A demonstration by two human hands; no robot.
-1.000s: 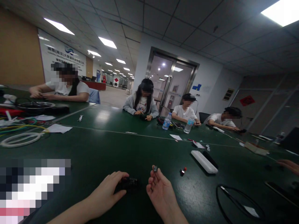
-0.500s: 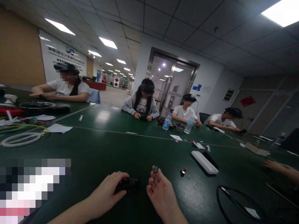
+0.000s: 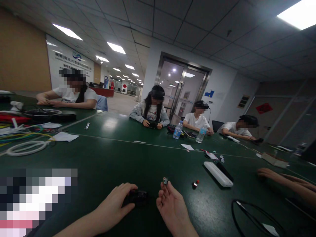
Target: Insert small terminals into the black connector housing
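My left hand (image 3: 118, 201) lies on the green table, thumb and fingers closed around one end of a small black object (image 3: 141, 195). Its exact kind is too dark to make out. To the right, my right hand (image 3: 172, 204) is raised palm up with the fingers curled. Between its thumb and fingertips it pinches a tiny dark piece with a shiny face (image 3: 165, 181). A small metallic piece with a red-orange part (image 3: 195, 184) rests on the table just right of that hand.
A white elongated case (image 3: 218, 174) and a looped black cable (image 3: 237, 217) lie to the right. A co-worker's hand (image 3: 268, 173) rests at the right edge. Water bottles (image 3: 177, 129) stand farther back, before several seated people. Wires and a white coiled cable (image 3: 27, 148) lie left.
The co-worker's hand at the right has moved leftward over the table. My hands keep their holds, with the tiny piece in my right fingers turned slightly. The view has shifted a little.
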